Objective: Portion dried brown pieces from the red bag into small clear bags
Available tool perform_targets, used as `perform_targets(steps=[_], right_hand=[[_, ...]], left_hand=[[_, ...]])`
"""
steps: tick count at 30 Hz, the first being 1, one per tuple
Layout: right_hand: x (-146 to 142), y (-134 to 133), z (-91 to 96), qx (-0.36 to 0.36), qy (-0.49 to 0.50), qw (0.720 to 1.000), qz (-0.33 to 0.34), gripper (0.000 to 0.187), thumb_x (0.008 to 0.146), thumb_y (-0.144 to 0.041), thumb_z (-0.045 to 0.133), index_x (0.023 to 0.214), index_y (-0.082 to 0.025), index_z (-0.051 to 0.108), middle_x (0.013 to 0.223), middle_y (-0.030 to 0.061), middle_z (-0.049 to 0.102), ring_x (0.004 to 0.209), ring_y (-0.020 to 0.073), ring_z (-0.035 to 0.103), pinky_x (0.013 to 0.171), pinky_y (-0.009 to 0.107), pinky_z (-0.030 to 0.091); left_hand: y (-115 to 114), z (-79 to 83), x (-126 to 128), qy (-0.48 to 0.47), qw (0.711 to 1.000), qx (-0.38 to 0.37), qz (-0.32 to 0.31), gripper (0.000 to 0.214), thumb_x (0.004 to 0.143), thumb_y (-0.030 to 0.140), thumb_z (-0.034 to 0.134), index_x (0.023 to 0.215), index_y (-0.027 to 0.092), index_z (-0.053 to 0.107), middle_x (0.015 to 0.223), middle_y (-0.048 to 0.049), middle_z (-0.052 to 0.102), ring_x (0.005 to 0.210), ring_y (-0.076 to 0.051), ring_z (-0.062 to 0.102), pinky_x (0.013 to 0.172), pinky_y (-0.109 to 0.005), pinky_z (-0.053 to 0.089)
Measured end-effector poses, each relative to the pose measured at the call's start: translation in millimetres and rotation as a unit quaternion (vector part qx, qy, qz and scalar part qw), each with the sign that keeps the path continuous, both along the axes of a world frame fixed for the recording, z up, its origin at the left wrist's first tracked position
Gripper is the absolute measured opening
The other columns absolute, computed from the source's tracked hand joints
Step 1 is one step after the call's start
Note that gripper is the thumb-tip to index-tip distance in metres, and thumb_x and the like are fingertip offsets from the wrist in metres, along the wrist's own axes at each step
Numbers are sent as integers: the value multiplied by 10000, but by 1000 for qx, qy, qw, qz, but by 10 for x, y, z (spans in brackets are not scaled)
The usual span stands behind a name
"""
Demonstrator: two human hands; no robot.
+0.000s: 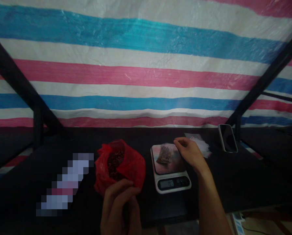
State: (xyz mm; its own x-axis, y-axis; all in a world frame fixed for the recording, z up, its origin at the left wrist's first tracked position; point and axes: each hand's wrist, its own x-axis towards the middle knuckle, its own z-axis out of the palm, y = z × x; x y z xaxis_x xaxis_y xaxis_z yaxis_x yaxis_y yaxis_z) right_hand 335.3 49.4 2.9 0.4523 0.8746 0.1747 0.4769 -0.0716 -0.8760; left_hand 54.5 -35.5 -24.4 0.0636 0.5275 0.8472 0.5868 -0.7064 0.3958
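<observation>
A red plastic bag full of dark dried pieces lies open on the dark table. My left hand is at the bag's near edge, fingers curled together as if pinching something hidden. A small white digital scale stands to the right of the bag, with a small clear pouch of dark pieces on its platform. My right hand rests at the scale's far right corner, fingers bent, beside the pouch without holding it.
A smartphone leans near the black frame post at the right. Clear empty pouches lie behind my right hand. A blurred-out patch lies left of the bag. A striped tarp hangs behind the table.
</observation>
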Motion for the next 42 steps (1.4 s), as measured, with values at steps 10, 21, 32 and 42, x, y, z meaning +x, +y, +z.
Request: perform_targets(steps=[10,21,32,42], right_hand=[[-359,-31,346,71,85,988,107,343,761,-338,788,1070,-196,740,760,8,736,722,186,686,669,293,536],[-1576,62,619,5,93,970,223,268,797,-213,716,1062,-208,752,791,0,735,634,146,666,525,224,460],[-2020,232,403,-25,-57,981,185,213,855,-168,746,1044,-255,792,903,19,799,824,199,748,706,291,502],[-1958,287,284,-40,-75,975,204,293,843,-164,735,1107,-280,787,895,17,803,824,222,751,710,309,507]], left_hand=[[-80,-8,265,-262,944,-193,-45,166,1024,201,545,1037,271,695,1088,-33,701,904,-167,702,774,-284,564],[204,-32,-79,-434,753,-487,-85,770,910,681,660,1492,180,608,602,27,593,542,-146,531,514,-252,435],[277,60,-108,-597,618,-507,-68,934,659,500,799,1445,44,583,540,76,511,445,-102,426,451,-222,296],[256,186,-157,-593,620,-510,-55,842,683,460,743,1409,51,621,529,58,527,476,-116,440,485,-235,325]])
